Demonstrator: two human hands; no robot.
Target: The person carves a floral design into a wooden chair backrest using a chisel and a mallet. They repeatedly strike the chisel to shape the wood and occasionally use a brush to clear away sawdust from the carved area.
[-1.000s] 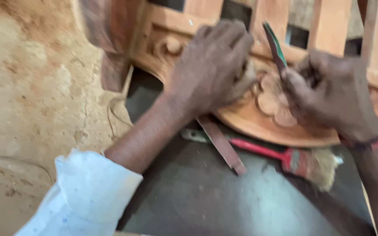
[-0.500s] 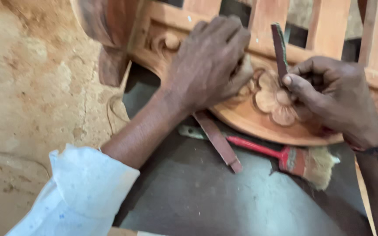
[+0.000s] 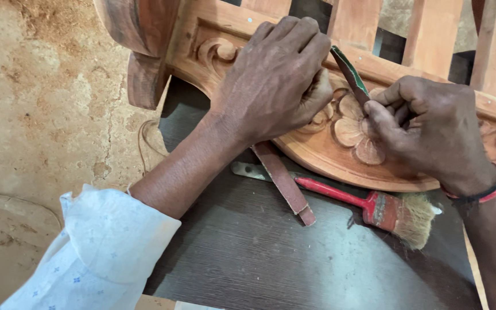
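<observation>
On the dark bench (image 3: 271, 252), a carved panel (image 3: 317, 155) gets its flower (image 3: 354, 123) worked.
Left hand (image 3: 271, 80) presses flat on the carving, holding nothing; right hand (image 3: 431, 129) has its grip closed on a folded abrasive strip (image 3: 348, 72) at the petals. A slip could round their edges. Brush (image 3: 374, 209) lies below.

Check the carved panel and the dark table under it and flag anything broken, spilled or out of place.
Nothing stands out. The carved panel looks intact under the left hand and right hand. A red-handled brush and a sandpaper strip lie on the dusty table.
</observation>
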